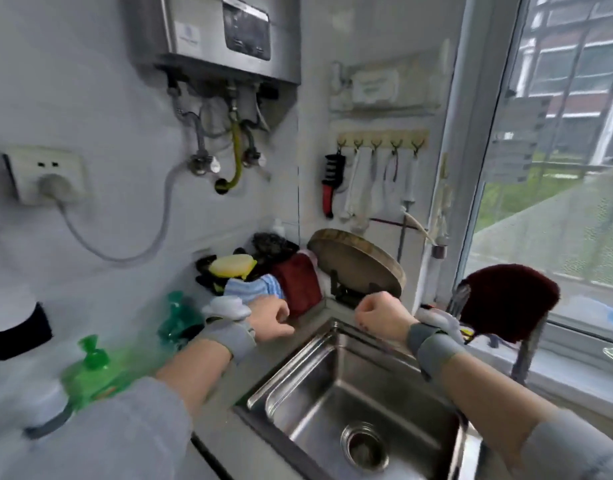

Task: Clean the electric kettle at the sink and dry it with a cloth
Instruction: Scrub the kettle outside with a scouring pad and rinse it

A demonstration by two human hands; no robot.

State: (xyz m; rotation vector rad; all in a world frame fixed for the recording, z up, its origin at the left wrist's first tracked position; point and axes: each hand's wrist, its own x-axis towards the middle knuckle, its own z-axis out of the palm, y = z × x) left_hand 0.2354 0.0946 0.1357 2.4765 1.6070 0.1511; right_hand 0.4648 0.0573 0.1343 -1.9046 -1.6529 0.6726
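Note:
The steel sink (308,386) lies below both arms, its basin bare around the drain (365,445). My left hand (270,320) hovers at the sink's back left corner with curled fingers, right beside a blue striped cloth (253,289) and a dark red cloth (298,282). Over the sink's back edge my right hand (377,313) is a closed fist with nothing visible in it. Another dark red cloth (509,299) hangs over the tap (523,355) at the right. A blurred white and black appliance (14,323) stands at the far left; I cannot tell whether it is the kettle.
Two green bottles (94,368) (177,317) stand on the counter at the left. A round wooden board (357,265) leans in the corner behind the sink. Utensils hang on wall hooks (381,143). A water heater (225,36) with pipes is mounted above. A window lies to the right.

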